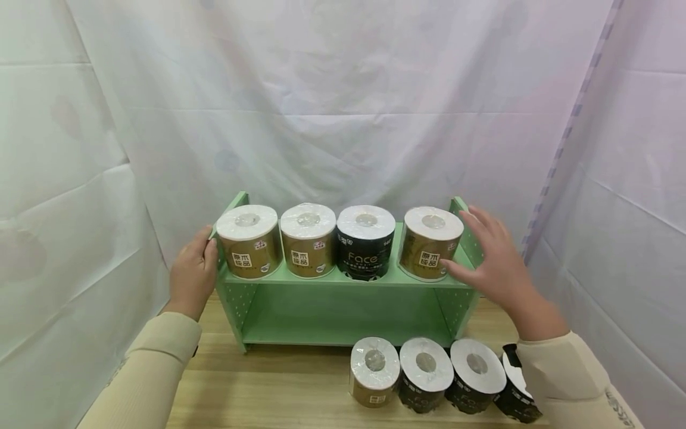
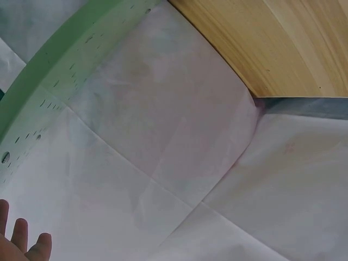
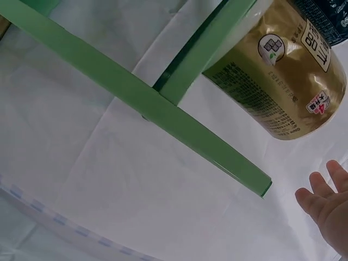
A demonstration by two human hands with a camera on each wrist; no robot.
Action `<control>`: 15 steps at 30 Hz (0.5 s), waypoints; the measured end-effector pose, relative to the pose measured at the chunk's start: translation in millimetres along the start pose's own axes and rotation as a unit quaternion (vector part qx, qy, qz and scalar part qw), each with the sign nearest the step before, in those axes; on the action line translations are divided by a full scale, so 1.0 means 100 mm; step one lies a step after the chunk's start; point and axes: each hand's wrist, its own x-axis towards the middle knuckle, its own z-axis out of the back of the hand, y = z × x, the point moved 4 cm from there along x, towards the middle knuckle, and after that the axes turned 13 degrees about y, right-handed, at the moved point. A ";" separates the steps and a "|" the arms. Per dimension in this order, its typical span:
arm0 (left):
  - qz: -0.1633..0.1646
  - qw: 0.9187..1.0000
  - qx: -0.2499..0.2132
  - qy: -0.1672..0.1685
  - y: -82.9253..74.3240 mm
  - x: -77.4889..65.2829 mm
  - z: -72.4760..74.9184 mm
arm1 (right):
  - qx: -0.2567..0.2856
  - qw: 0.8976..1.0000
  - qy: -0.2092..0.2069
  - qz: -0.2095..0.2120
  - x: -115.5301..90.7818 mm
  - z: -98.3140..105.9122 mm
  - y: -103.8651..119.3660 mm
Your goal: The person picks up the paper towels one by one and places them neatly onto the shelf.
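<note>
A green two-tier shelf [image 1: 348,310] bears a row of wrapped toilet paper rolls on its upper board. From the left stand a gold roll [image 1: 249,250], another gold roll [image 1: 309,247], a black roll [image 1: 364,250] lettered "Face", and, past a gap, a third gold roll [image 1: 431,250]. My left hand [image 1: 194,271] is beside the shelf's left side panel, fingertips right at its edge. Spread around the right side of the last gold roll, my right hand [image 1: 495,262] has its thumb overlapping the roll's front. In the right wrist view its fingers [image 3: 321,187] look extended and apart from the roll.
Before the shelf's right half, a gold roll [image 1: 374,375] and several black rolls [image 1: 425,375] stand in a row on the wooden table [image 1: 268,387]. The right sleeve [image 1: 563,369] partly covers the last one. White cloth [image 1: 343,107] hangs behind and at both sides.
</note>
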 end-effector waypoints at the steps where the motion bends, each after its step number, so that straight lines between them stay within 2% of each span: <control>1: -0.002 1.000 -0.001 -0.001 0.00 0.00 0.00 | -0.001 1.000 -0.005 0.003 -0.02 -0.01 0.00; 8: -0.007 1.000 -0.005 -0.013 0.01 0.01 0.00 | -0.020 0.999 -0.033 0.019 -0.14 -0.07 0.03; 15: -0.003 1.000 -0.007 -0.011 0.01 0.00 -0.01 | -0.034 0.998 -0.048 0.028 -0.31 -0.15 0.10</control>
